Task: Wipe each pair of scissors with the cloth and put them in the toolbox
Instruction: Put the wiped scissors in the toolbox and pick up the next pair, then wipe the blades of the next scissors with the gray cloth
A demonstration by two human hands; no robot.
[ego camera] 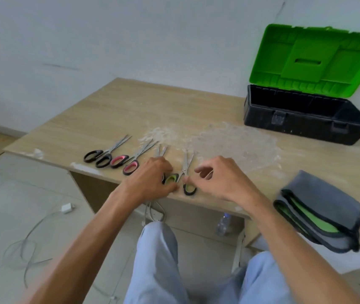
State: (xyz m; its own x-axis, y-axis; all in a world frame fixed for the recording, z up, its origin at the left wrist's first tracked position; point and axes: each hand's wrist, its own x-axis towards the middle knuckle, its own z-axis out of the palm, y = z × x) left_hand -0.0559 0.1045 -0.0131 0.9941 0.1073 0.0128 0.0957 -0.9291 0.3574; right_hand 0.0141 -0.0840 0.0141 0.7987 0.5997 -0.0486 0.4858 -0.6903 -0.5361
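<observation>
Knees [159, 260] in pale trousers fill the bottom of the view, and both forearms reach up from them to the near edge of the counter [174, 110]. Four pairs of scissors lie in a row well to the left of the toolbox [302, 119] and nearer the person than it, blades pointing away. Farthest from the toolbox is the black-handled pair [100, 157], then the pink-handled pair [128, 163], then a third pair [161, 150] whose handles are hidden under the left hand [152, 178]. Closest to the toolbox are the green-handled scissors [184, 178]. The left hand's fingers curl down over those hidden handles; whether it grips them I cannot tell. The right hand [220, 178] hangs loosely curled, its thumb tip at the green pair's shank and its forefinger lifted clear, so nothing looks clamped yet.

By my reading the job is at its start, with a first pair being chosen; nothing shows inside the toolbox's black tub from here. The next move calls for a firm hold on the handles, then a reach to the folded grey cloth [321, 211], which sits in front of the toolbox toward the person.

The green loops lie almost at the counter's near edge and the cloth overhangs it, so either could slide off. Between the scissors and the toolbox lies a patch of white residue [229, 139] on bare wood. The lid [315, 60] stands upright behind the tub, leaving the opening free from above.
</observation>
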